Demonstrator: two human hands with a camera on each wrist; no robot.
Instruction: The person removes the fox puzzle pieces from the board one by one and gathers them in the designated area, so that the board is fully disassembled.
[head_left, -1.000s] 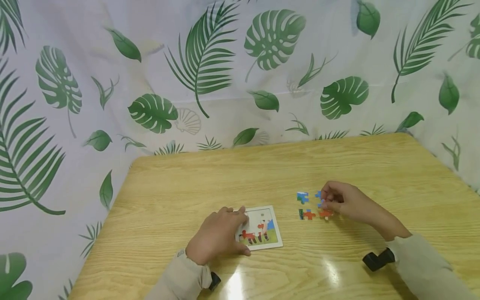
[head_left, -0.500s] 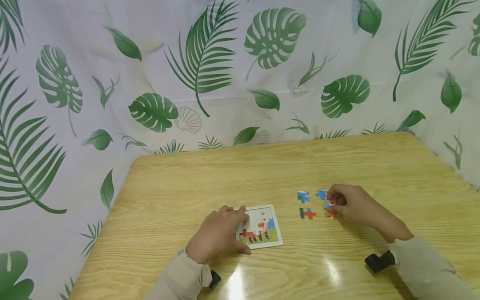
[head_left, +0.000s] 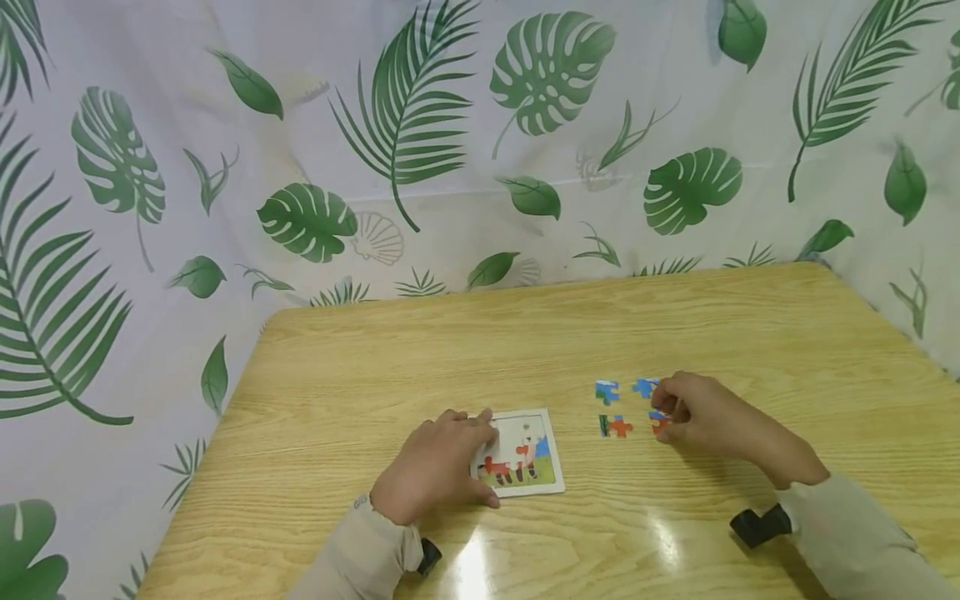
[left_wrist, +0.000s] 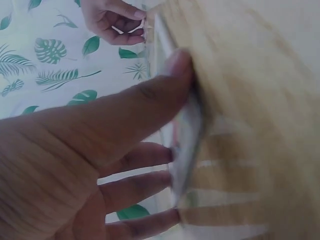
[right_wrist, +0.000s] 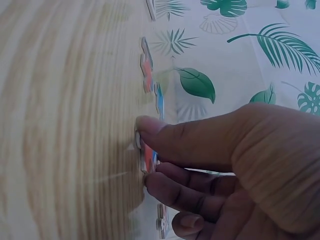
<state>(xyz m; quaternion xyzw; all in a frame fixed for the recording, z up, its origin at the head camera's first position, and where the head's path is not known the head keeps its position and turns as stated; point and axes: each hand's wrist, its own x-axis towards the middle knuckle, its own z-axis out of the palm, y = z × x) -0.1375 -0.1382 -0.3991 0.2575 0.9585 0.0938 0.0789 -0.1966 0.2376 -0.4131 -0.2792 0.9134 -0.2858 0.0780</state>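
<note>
My left hand (head_left: 435,462) holds a white-framed jigsaw puzzle board (head_left: 557,467) by its left side, thumb at the near edge and fingers spread over the far part. Several fitted pieces show a red-and-white animal picture, with bare backing above. To the right, my right hand (head_left: 705,421) pinches a red-and-blue jigsaw piece (head_left: 658,421) between thumb and fingers, low at the tabletop. That piece (right_wrist: 148,157) stays partly covered by the fingertips in the right wrist view. In the left wrist view the thumb lies over the rim of the board (left_wrist: 187,150).
Loose jigsaw pieces lie between board and right hand: a blue-green one (head_left: 606,392), a red one with a dark strip (head_left: 618,426) and a blue one (head_left: 643,387). The wooden table (head_left: 360,367) meets a leaf-printed cloth (head_left: 450,192) behind.
My right hand has shifted slightly right, taking the red-and-blue jigsaw piece away from the other loose pieces. My left hand and the puzzle board stay in place.
</note>
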